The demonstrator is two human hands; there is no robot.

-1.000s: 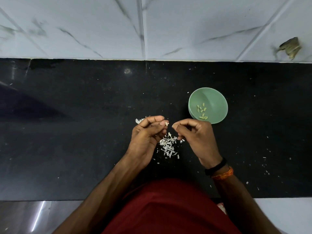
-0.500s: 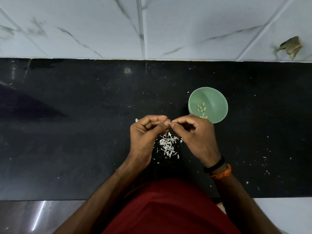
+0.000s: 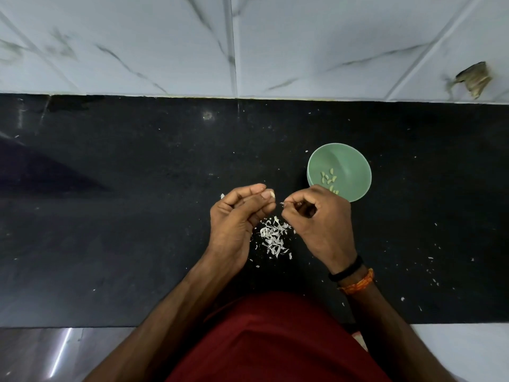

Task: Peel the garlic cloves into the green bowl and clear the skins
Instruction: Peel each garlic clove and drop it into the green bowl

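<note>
The left hand (image 3: 237, 216) pinched a garlic clove (image 3: 272, 193); the right hand (image 3: 319, 219) pinched a skin (image 3: 282, 203) beside the green bowl (image 3: 341, 158). A loose pinch risked dropping the clove among the skins.

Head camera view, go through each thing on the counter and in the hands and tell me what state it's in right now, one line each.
Green bowl: upright on the black counter, several peeled cloves inside.
Garlic clove: pinched at the left hand fingertips.
Skin scrap: pinched by the right hand.
Skin pile: loose on the counter between the hands, not yet cleared.
</note>
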